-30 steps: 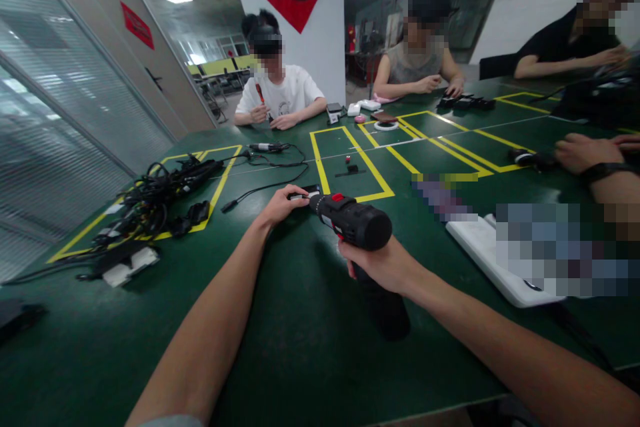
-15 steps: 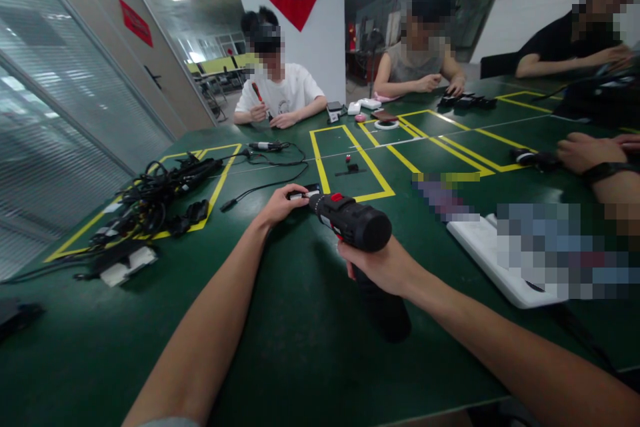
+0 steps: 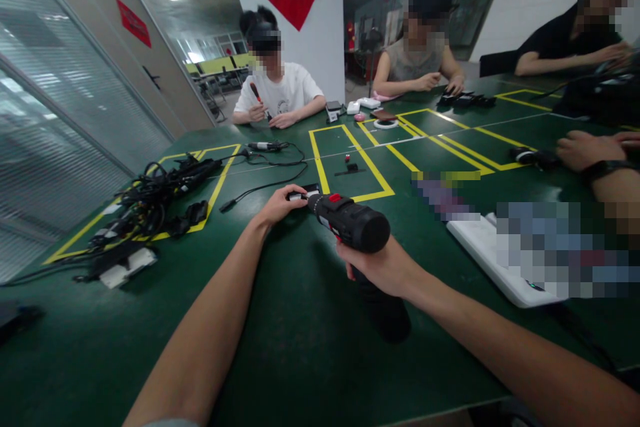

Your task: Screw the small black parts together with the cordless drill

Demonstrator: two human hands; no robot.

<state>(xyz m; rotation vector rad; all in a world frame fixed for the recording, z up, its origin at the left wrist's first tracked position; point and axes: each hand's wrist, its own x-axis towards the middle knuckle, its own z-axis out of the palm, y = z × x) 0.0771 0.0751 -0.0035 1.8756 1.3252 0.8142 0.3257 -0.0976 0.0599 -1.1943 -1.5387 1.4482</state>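
My right hand [image 3: 373, 267] is wrapped round the grip of a black cordless drill [image 3: 350, 219] with red details. The drill's nose points away and slightly left, at a small black and light-coloured device [image 3: 310, 189] on the green table. Closed on the near left side of that device, my left hand [image 3: 283, 204] holds it with fingers and thumb. The chuck hides part of the device and whatever contact the bit makes. Just beyond lie a small black part [image 3: 353, 167] and a tiny red piece [image 3: 347, 157].
To the left lies a heap of black cables and adapters [image 3: 155, 197], with one cable [image 3: 265, 184] reaching towards my left hand. A white box-like object [image 3: 495, 260] rests at the right. Several people sit round the table, one holding a red screwdriver [image 3: 256, 93].
Almost nothing differs. The whole view has shifted very slightly, while both hands, the drill and the device keep their places.
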